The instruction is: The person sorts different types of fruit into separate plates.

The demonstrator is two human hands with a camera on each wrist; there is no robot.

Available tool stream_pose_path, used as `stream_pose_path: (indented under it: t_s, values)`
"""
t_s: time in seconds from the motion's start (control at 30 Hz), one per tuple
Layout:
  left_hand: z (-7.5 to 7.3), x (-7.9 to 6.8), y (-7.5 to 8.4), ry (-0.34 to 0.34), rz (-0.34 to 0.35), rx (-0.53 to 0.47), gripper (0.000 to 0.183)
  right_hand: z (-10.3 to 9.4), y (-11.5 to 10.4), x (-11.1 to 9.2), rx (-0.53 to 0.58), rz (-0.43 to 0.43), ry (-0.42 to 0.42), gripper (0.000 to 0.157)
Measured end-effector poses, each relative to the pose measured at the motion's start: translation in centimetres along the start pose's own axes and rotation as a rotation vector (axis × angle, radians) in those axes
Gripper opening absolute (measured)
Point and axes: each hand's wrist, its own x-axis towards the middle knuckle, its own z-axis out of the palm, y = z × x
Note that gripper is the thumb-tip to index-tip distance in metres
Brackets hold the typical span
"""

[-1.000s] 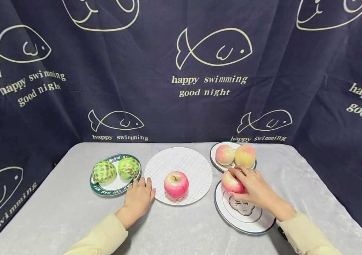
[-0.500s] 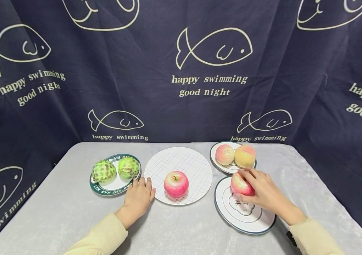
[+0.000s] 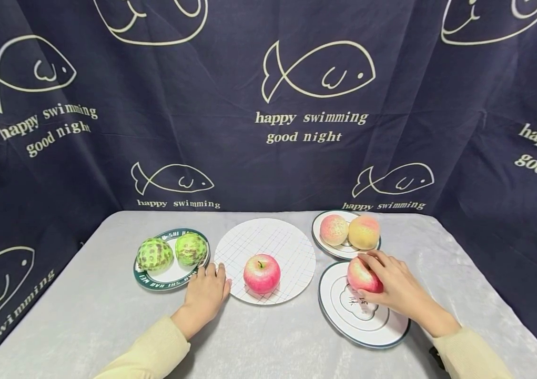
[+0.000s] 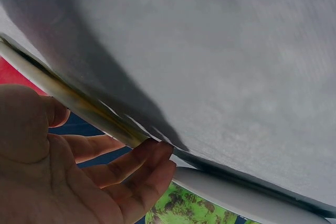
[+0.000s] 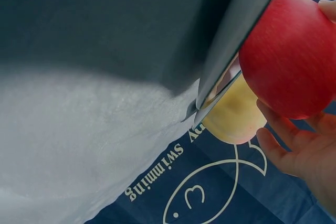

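Observation:
My right hand [image 3: 393, 287] grips a red apple [image 3: 362, 275] from its right side, thumb at the front and fingers over the top. In the right wrist view the same apple [image 5: 289, 56] appears large, fingers curled at its underside. It sits over the back part of a white plate with a dark rim [image 3: 344, 325]. My left hand [image 3: 203, 297] lies with relaxed fingers between a green-rimmed plate [image 3: 161, 287] and a round white checked plate [image 3: 292, 242]. Its fingertips [image 4: 163, 150] are right at the plate edges in the left wrist view. A second red apple [image 3: 262, 275] rests on the checked plate.
Two bumpy green fruits, like custard apples [image 3: 154, 255], sit on the green-rimmed plate. Behind the right plate, two peaches [image 3: 364, 232] share a small plate [image 3: 316, 231]. A dark fish-print curtain [image 3: 230, 105] encloses the grey-covered table [image 3: 249, 347] at back and sides.
My right hand has slid the gripped apple to the right and slightly nearer, from the plate's back left edge further over the plate. The left hand has stayed put.

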Motion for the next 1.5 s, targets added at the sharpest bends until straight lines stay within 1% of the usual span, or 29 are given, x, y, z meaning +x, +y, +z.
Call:
stream_pose_path:
  t_s: [0.27,0.5,0.7,0.87,1.17,1.37,1.5]
  values:
    - [0.2,0.1,0.0,-0.019,0.000,-0.001,0.045,-0.2,-0.2,-0.1,-0.007,0.017,-0.018,0.081]
    - [0.2,0.0,0.0,-0.005,0.001,0.001,0.045,-0.2,-0.1,-0.2,-0.017,0.025,-0.034,0.080]
    - [0.3,0.1,-0.1,-0.008,-0.004,-0.001,0.045,-0.3,-0.1,-0.1,-0.020,0.027,-0.044,0.083]
    - [0.4,0.1,-0.1,-0.007,-0.005,0.002,0.045,-0.3,-0.2,0.0,-0.046,0.032,-0.051,0.080]
    - [0.2,0.1,0.0,-0.020,-0.006,-0.003,0.045,0.0,-0.7,0.6,-0.097,0.016,-0.045,0.070]
    - [0.2,0.0,-0.1,0.004,-0.001,0.002,0.045,0.2,-1.1,1.4,-0.073,-0.021,-0.047,0.068]
    - [0.2,0.0,-0.1,0.007,-0.003,-0.002,0.045,0.4,-1.6,2.1,-0.073,-0.056,-0.039,0.066]
